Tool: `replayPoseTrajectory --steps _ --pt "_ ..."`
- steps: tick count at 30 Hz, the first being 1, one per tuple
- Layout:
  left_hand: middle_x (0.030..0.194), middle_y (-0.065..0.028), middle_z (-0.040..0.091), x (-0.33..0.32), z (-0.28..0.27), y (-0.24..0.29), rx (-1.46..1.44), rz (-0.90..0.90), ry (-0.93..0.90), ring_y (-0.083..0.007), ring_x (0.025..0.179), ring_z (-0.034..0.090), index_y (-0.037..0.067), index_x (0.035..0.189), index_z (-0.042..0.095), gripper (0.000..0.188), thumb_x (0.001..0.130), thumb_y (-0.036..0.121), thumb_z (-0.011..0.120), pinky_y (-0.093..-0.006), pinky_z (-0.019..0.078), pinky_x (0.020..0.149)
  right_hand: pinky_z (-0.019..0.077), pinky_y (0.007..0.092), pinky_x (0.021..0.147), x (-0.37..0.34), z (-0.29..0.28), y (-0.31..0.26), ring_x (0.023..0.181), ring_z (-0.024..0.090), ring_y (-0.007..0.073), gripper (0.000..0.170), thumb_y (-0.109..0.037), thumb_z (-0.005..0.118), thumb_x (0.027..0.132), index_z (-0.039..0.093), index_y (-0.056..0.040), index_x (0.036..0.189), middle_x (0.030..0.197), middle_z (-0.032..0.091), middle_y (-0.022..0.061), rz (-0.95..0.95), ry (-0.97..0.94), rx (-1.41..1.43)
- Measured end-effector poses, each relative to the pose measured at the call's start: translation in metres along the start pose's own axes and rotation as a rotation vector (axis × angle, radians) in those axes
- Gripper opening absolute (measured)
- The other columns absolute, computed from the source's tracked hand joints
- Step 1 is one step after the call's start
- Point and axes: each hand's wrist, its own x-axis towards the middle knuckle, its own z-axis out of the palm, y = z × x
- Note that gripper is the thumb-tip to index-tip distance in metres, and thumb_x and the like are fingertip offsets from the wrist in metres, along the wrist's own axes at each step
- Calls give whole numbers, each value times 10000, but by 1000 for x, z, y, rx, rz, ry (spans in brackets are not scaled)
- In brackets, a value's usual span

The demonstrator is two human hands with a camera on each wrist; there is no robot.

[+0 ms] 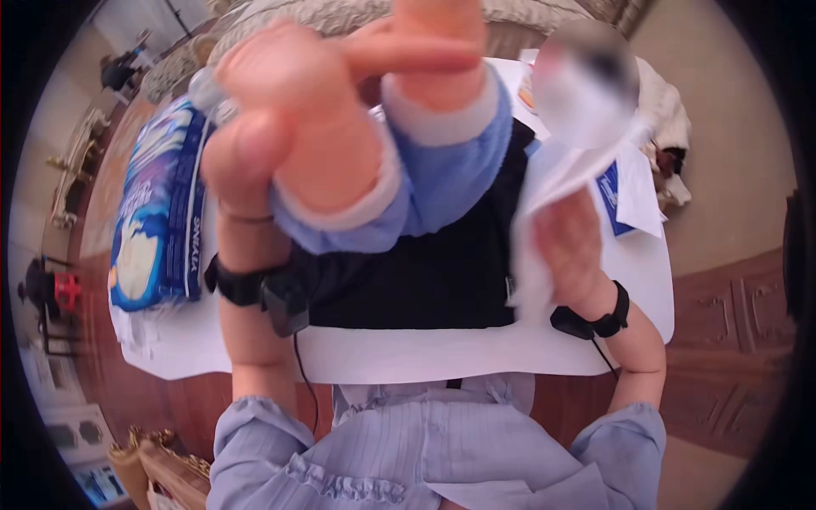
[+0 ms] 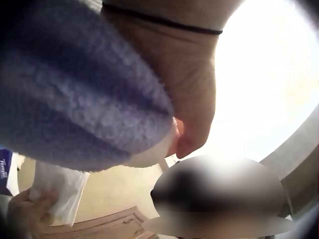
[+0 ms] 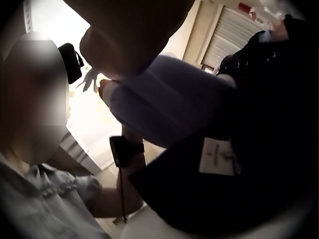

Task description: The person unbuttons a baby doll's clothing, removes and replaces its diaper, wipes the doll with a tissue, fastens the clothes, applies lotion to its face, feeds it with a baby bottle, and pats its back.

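Note:
In the head view, the bare feet and lower legs of a baby doll are raised, in fuzzy blue trousers [image 1: 463,183] with white cuffs. My left hand [image 1: 238,166] grips them at the ankles, one finger stretched across. The trousers [image 2: 84,94] fill much of the left wrist view, beside the same hand [image 2: 192,94]. A thin white tissue-like sheet [image 1: 535,217] hangs blurred from my right hand [image 1: 574,246], to the right of the doll. In the left wrist view, the right hand's fingers hold that sheet [image 2: 60,191]. The doll's upper body is hidden in the head view.
Black cloth [image 1: 408,289] lies under the doll on the white table [image 1: 399,361]. At the left stands a blue printed pack [image 1: 157,212]. A blue box [image 1: 614,200] with white paper [image 1: 637,191] lies at the right. Wrist camera cables run down both forearms.

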Motion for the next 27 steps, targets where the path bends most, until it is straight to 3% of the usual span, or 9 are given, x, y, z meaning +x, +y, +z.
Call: replayPoseTrajectory --steps 3,6,10,13,14,18,21,24,27 --pt "1438 -120 455 -9 24 -19 63 -46 43 -243 1249 496 141 1466 390 694 961 615 417 -549 332 1081 417 422 1086 14 30 -10 1240 561 220 284 -151 630 848 701 -116 1120 1283 626 49 -318 -108 -104" --pt "1438 -120 455 -19 19 -14 117 -85 93 -244 1250 495 139 1466 390 693 962 613 417 -547 332 1082 358 364 1116 21 47 -8 1248 548 153 298 -159 568 900 688 -163 1173 1299 614 -3 -291 -301 -132" --pt "1439 -120 454 -38 3 0 194 -145 161 -245 1252 494 137 1466 390 691 963 611 418 -544 332 1083 242 360 1164 24 58 1 1221 557 115 301 -227 525 922 697 -190 1167 1288 614 -47 -395 -218 -290" --pt "1439 -121 454 -56 -29 -4 266 -206 203 -246 1253 493 136 1466 390 690 964 609 418 -542 332 1083 233 364 1166 18 61 7 1191 574 109 290 -211 527 919 708 -201 1145 1244 636 -66 -435 -212 -392" --pt "1439 -121 454 -54 -36 -18 289 -227 215 -247 1253 493 135 1466 389 690 964 608 418 -542 332 1084 301 345 1134 20 60 5 1129 614 113 280 -165 550 892 717 -178 1116 1163 675 -52 -438 -215 -374" --pt "1440 -121 453 -62 -20 17 343 -292 257 -248 1255 492 133 1465 389 688 966 605 418 -539 332 1085 415 326 1073 20 56 9 1035 662 144 251 -110 560 863 717 -104 1059 1062 710 8 -479 -341 -131" --pt "1440 -121 453 -65 -36 -2 351 -311 287 -249 1256 491 132 1465 389 687 966 603 418 -537 333 1085 378 337 1114 14 55 17 1107 639 158 267 -108 551 871 700 -86 1092 1124 698 31 -623 -456 -151" --pt "1440 -122 452 -66 -26 13 350 -322 315 -250 1257 490 130 1465 389 686 967 601 419 -535 333 1086 357 336 1130 25 55 16 1181 604 167 292 -98 554 871 676 -69 1135 1184 678 60 -601 -339 -193" --pt "1441 -122 452 -64 -26 9 345 -337 337 -251 1258 489 129 1465 389 684 968 599 419 -533 333 1087 337 337 1144 27 51 14 1234 568 165 326 -98 537 880 654 -59 1182 1244 650 64 -569 -433 -232"
